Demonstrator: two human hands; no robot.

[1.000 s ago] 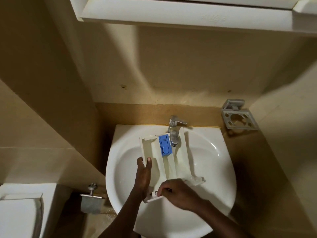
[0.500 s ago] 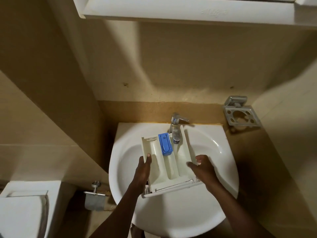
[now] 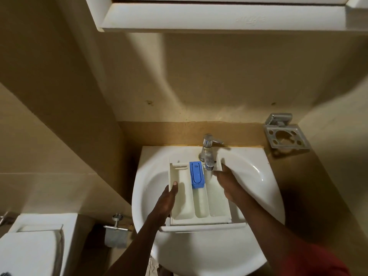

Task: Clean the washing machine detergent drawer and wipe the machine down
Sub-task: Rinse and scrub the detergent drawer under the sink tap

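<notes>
- broadly, a beige tiled wall [image 3: 199,80] fills most of the view, with a white wall cabinet [image 3: 219,16] hanging across the top.
- a white wash basin [image 3: 258,226] is fixed to that wall, low and centre.
- a white toilet [image 3: 29,246] sits at the lower left, well apart from the basin.
- the white detergent drawer [image 3: 183,202] is held over the basin bowl. its front panel faces the person and its rear end lies under the tap spout. it has three long compartments side by side.
- the left hand [image 3: 165,202] grips the drawer's left wall about halfway along. the thumb [image 3: 175,185] is hooked over the rim into the left compartment, and its fingers are hidden under the drawer.
- the right hand [image 3: 229,180] lies over the drawer's right wall towards the rear. its fingers [image 3: 224,167] reach the back corner just beside the spout; i cannot tell whether they curl round the wall or only rest on it.
- a red sleeve [image 3: 318,261] shows at the lower right.
- a metal toothbrush holder [image 3: 286,136] is mounted on the wall, right of the basin.
- a metal toilet-roll holder [image 3: 116,234] hangs between the toilet and the basin.
- a chrome tap [image 3: 208,150] stands at the basin's back edge.
- a blue insert [image 3: 196,175] sits at the rear of the middle compartment, just left of the spout.
</notes>
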